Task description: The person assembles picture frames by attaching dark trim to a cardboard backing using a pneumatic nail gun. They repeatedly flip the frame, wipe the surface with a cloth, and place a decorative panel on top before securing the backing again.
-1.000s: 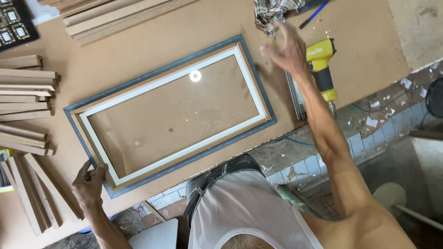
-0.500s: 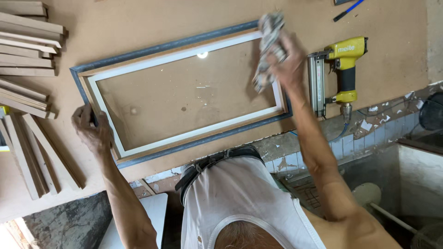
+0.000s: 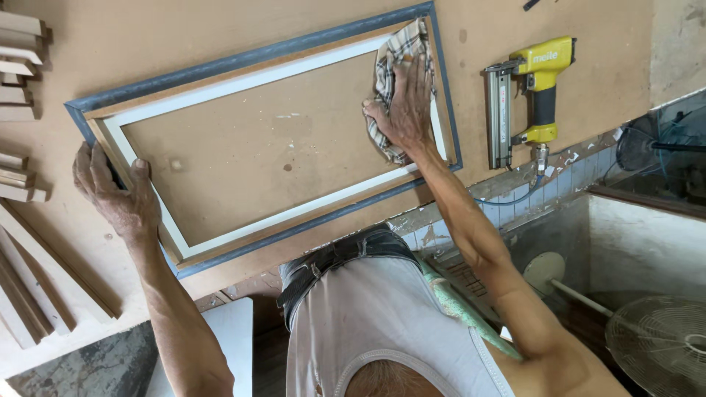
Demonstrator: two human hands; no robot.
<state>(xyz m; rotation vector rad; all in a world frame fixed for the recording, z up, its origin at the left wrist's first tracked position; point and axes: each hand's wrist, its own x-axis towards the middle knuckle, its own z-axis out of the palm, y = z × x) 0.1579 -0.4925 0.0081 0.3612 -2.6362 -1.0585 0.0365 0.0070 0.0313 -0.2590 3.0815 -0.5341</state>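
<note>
Picture frame [image 3: 243, 73], long axis left-right, slightly tilted; left hand [image 3: 118, 195] gripping corner, right hand [image 3: 404, 103] flat on cloth [image 3: 393, 55].

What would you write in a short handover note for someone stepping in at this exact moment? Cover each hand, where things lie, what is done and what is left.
Left hand: gripping the left end of the picture frame, steadying it flat on the workbench.
Right hand: pressing a checked cloth onto the glass at the frame's right end.
Nearby: yellow nail gun right of the frame, wooden strips on the left.
Done: frame assembled, cloth on the glass.
Left: probably wiping the rest of the pane.
</note>
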